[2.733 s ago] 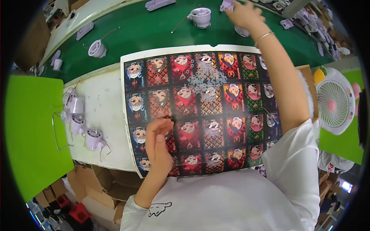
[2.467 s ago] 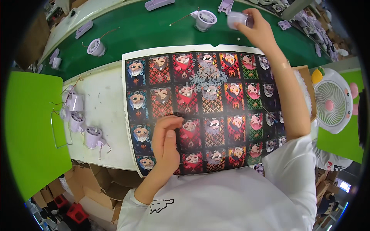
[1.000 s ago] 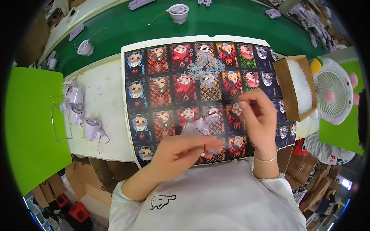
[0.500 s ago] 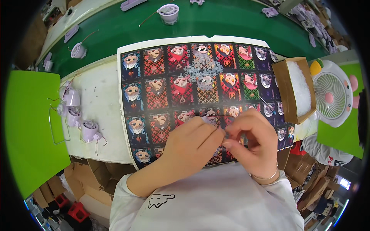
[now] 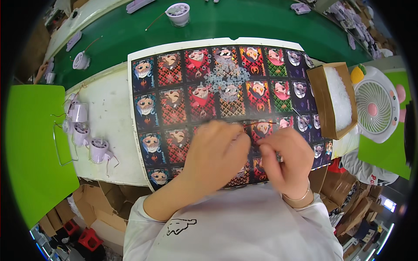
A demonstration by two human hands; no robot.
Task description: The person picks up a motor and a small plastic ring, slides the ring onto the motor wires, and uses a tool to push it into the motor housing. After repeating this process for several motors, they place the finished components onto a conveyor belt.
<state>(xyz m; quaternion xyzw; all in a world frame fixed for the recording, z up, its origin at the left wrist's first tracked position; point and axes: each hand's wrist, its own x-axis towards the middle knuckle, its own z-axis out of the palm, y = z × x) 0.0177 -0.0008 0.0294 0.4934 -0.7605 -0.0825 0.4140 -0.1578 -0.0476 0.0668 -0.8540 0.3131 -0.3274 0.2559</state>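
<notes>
Over the lower middle of a printed card sheet (image 5: 172, 108), my left hand (image 5: 217, 154) is closed with its back up. Its curled fingers hide whatever they hold. A thin dark-red wire (image 5: 261, 122) sticks out just beyond its fingertips, toward the right. My right hand (image 5: 287, 158) is close beside it, thumb and fingers bent together and slightly blurred; whether anything small is between them cannot be made out. Farther up on the sheet lies a loose pile of small translucent rings (image 5: 226, 80). A thin screwdriver-like tool (image 5: 302, 118) rests right of my hands.
At the right stand a cardboard box (image 5: 322, 102) with white translucent filling and a white fan (image 5: 376, 104). Several lilac motor housings (image 5: 99, 150) with wires are on the table's left. More lilac parts, including a round housing (image 5: 178, 15), lie on the green belt (image 5: 126, 35).
My hands have come slightly apart, and my left hand has turned more back-up. The wire beyond it now shows to the right. Lilac parts on the green belt have shifted left.
</notes>
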